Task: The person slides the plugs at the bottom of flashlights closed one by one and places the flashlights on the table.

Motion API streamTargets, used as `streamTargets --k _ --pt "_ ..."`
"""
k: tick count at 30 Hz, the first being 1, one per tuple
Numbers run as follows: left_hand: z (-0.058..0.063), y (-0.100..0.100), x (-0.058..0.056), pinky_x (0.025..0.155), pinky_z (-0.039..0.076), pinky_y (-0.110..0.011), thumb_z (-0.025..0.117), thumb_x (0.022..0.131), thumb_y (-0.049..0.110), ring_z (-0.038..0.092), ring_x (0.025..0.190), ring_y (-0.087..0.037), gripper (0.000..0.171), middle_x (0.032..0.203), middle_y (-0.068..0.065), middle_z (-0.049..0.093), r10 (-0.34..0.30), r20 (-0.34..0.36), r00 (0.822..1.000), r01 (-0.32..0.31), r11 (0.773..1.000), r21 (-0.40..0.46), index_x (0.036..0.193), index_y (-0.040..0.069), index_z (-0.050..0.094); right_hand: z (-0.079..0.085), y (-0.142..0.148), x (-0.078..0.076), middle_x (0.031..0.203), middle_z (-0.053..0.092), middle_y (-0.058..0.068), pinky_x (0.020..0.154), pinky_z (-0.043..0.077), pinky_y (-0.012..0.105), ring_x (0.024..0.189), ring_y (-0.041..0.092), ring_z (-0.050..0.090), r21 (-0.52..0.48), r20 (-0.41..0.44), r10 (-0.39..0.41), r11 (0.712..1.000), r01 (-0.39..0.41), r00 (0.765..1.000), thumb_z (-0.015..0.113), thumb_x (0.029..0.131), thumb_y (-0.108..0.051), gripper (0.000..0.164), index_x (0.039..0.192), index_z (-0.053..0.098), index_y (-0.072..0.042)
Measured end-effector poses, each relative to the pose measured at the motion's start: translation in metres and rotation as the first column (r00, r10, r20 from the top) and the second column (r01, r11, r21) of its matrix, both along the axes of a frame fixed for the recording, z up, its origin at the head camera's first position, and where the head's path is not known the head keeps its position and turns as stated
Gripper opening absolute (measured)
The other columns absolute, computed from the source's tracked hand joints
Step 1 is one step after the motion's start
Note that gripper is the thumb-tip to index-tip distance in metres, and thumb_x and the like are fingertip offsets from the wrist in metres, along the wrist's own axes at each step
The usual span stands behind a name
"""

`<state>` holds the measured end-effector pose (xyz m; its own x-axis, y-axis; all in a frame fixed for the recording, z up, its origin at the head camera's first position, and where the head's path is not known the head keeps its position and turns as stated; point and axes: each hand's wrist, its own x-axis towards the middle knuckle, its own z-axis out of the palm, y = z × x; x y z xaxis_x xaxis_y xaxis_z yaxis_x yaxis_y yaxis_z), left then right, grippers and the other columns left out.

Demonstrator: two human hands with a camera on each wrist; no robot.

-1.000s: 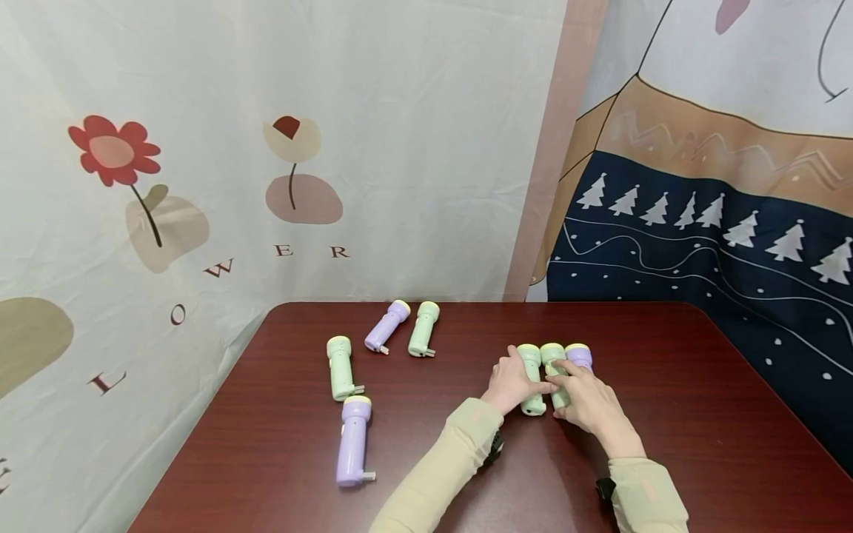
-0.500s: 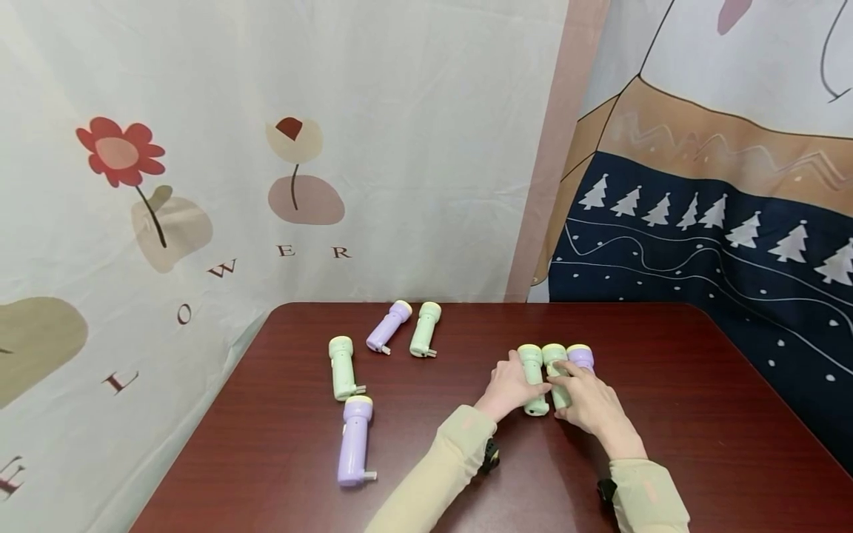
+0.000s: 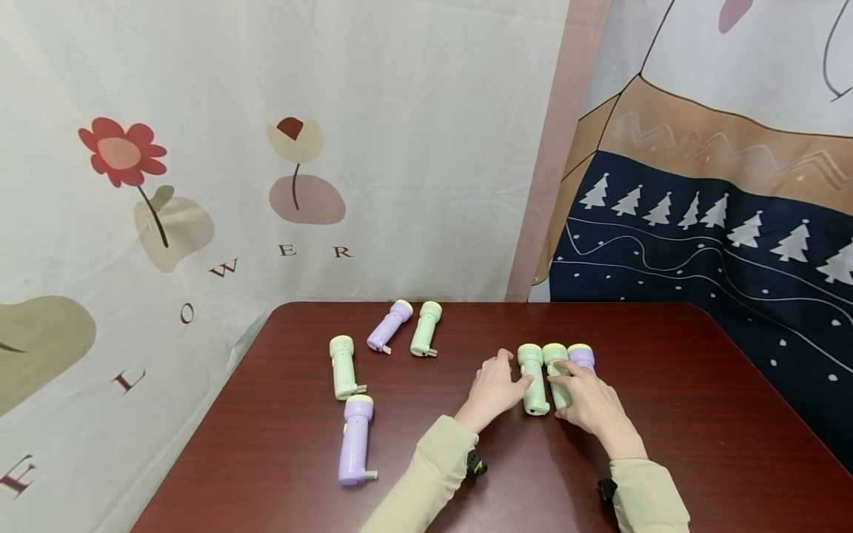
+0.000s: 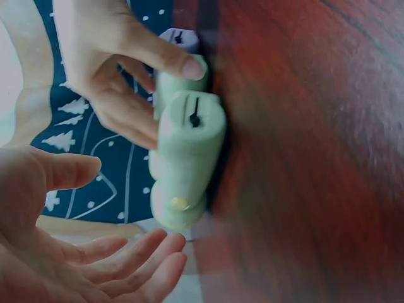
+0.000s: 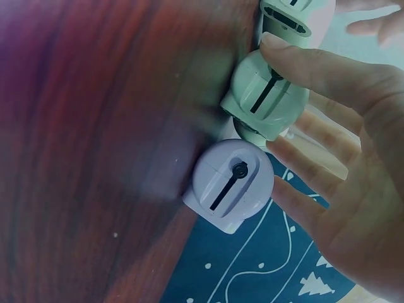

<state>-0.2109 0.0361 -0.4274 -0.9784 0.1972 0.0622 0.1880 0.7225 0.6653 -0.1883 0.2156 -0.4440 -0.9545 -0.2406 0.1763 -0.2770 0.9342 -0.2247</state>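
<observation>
Three flashlights lie side by side at the table's right: a green flashlight [image 3: 533,381], a middle green flashlight [image 3: 554,354] and a purple flashlight [image 3: 582,357]. My left hand [image 3: 494,391] is just left of the first one, fingers spread and holding nothing; the left wrist view shows a gap between palm and flashlight [image 4: 189,145]. With thumb and fingers, my right hand [image 3: 589,400] grips the middle green flashlight [image 5: 268,95], partly hiding it and the purple one [image 5: 232,183]. Slots show on these flashlights' ends, with no prongs sticking out.
On the table's left lie a green flashlight [image 3: 343,369] and a purple flashlight [image 3: 355,440]; farther back are another purple flashlight [image 3: 389,326] and a green flashlight [image 3: 425,329]. Metal prongs stick out of these. A printed cloth [image 3: 433,148] hangs behind the table [image 3: 466,333].
My left hand has let go of the leftmost green flashlight of the three and moved a little left, away from it. The right hand stays on the middle green one.
</observation>
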Motion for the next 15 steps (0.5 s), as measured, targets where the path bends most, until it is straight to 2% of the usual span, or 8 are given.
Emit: streamTargets --k 7,11,15 --pt "0.011 -0.027 0.006 0.076 0.052 -0.043 0.068 0.085 0.034 0.065 0.096 -0.034 0.046 0.11 -0.015 0.066 0.032 -0.063 0.997 -0.036 0.998 -0.058 0.118 0.006 0.055 0.0 0.001 0.001 0.131 0.055 0.012 0.068 0.051 0.05 0.109 0.037 0.057 -0.004 -0.011 0.011 1.0 -0.011 1.0 0.085 0.063 -0.015 0.052 0.111 0.07 -0.008" --pt "0.011 -0.054 0.009 0.076 0.051 -0.047 0.07 0.083 0.032 0.064 0.096 -0.036 0.05 0.11 -0.017 0.064 0.078 -0.093 0.993 -0.088 0.989 -0.117 0.121 0.005 0.053 0.0 0.001 0.0 0.13 0.056 0.013 0.068 0.051 0.049 0.109 0.037 0.057 0.001 -0.018 0.022 1.0 -0.022 1.0 0.085 0.063 -0.015 0.051 0.111 0.07 -0.008" --pt "0.009 -0.083 0.01 0.076 0.051 -0.051 0.071 0.082 0.03 0.062 0.098 -0.04 0.055 0.113 -0.02 0.061 0.133 -0.104 0.986 -0.147 0.979 -0.14 0.124 0.003 0.049 0.0 0.0 0.0 0.13 0.056 0.013 0.068 0.051 0.048 0.108 0.037 0.057 0.002 -0.023 0.022 1.0 -0.022 0.999 0.085 0.063 -0.015 0.051 0.111 0.07 -0.007"
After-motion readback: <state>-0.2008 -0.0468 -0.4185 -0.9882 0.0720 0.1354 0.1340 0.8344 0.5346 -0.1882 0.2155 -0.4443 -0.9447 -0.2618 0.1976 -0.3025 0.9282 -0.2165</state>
